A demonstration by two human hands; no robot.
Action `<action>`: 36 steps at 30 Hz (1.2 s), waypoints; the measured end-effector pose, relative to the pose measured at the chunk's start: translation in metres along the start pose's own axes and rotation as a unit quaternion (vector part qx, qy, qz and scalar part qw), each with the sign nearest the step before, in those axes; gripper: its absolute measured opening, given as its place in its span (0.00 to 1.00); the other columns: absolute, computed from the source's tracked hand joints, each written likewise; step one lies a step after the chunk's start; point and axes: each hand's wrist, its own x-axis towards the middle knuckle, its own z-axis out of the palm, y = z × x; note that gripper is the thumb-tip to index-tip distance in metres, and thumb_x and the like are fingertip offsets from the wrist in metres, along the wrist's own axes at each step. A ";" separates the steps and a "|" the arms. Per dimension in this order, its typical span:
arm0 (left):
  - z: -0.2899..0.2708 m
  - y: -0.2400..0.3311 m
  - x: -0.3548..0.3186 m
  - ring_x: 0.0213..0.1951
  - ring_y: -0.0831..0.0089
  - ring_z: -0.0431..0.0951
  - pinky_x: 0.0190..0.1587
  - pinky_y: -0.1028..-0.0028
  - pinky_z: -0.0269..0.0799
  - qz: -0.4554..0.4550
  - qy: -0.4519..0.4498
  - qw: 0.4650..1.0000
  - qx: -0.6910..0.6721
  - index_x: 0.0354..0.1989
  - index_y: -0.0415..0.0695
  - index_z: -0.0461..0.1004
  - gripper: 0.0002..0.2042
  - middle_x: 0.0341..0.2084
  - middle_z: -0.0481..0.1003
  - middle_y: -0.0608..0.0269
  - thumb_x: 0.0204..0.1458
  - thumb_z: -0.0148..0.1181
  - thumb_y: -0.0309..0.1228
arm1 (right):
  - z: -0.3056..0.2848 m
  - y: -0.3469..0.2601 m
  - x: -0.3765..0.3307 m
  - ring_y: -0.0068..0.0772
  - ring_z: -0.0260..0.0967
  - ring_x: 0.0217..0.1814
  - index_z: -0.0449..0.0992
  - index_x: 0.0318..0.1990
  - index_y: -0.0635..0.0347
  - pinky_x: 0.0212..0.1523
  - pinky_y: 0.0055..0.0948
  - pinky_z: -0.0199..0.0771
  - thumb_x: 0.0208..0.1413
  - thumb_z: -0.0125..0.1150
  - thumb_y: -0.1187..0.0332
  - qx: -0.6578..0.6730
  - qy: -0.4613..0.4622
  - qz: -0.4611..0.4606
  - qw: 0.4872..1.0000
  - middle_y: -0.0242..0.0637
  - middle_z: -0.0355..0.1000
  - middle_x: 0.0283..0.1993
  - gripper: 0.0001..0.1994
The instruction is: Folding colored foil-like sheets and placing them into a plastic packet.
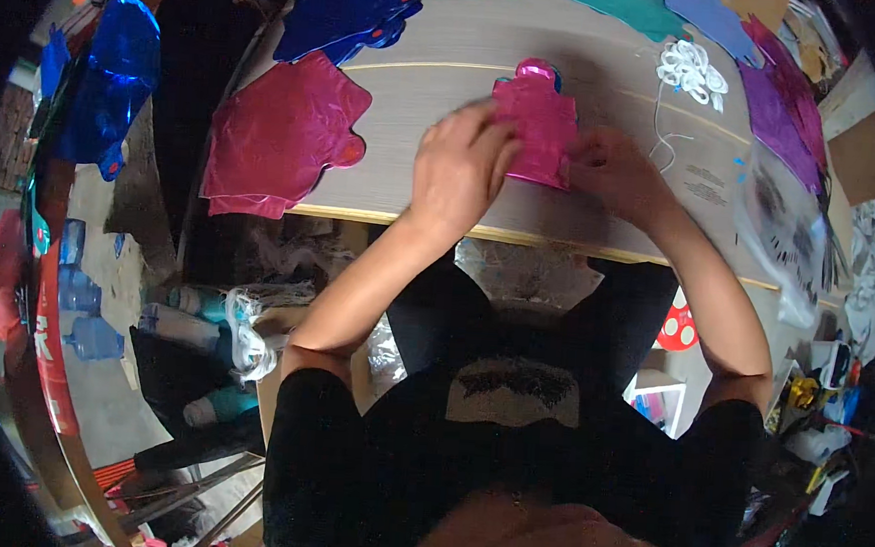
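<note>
A shiny bright-pink, foil-like flat piece (pixel 538 129) lay on a grey-brown, wood-look surface (pixel 398 93), near its front edge, between the person's two bare hands. The left hand (pixel 456 164) was at the piece's left side, its fingers bent and slightly apart; whether they pinched it could not be told. The right hand (pixel 619 174), blurred and shadowed, curled at the right side; its grip could not be made out either. To the left lay a stack of crinkled, deep-pink foil-like shapes (pixel 281 129), with a dark-blue shiny stack (pixel 338 15) beyond. A looped bundle of white cord (pixel 692 74) lay farther right.
</note>
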 end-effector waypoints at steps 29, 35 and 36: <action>-0.033 -0.003 0.012 0.25 0.83 0.76 0.24 0.82 0.68 -0.347 -0.285 0.830 -0.330 0.46 0.38 0.74 0.15 0.28 0.78 0.67 0.54 0.68 0.32 | 0.032 0.022 -0.044 0.44 0.75 0.39 0.78 0.41 0.58 0.40 0.39 0.75 0.52 0.65 0.71 -0.239 0.223 -0.283 0.901 0.41 0.76 0.37 0.09; -0.028 0.002 0.011 0.23 0.82 0.75 0.22 0.82 0.68 -0.365 -0.274 0.823 -0.338 0.44 0.38 0.73 0.13 0.29 0.78 0.66 0.55 0.66 0.31 | 0.038 0.029 -0.048 0.34 0.75 0.37 0.78 0.42 0.59 0.41 0.31 0.75 0.53 0.67 0.70 -0.099 0.237 -0.156 0.954 0.39 0.76 0.37 0.10; -0.027 0.002 0.011 0.23 0.82 0.75 0.22 0.82 0.68 -0.365 -0.279 0.822 -0.337 0.44 0.38 0.73 0.13 0.29 0.78 0.66 0.55 0.66 0.31 | 0.037 0.027 -0.049 0.31 0.75 0.37 0.77 0.45 0.60 0.41 0.30 0.74 0.53 0.67 0.70 -0.085 0.232 -0.149 0.957 0.39 0.76 0.37 0.13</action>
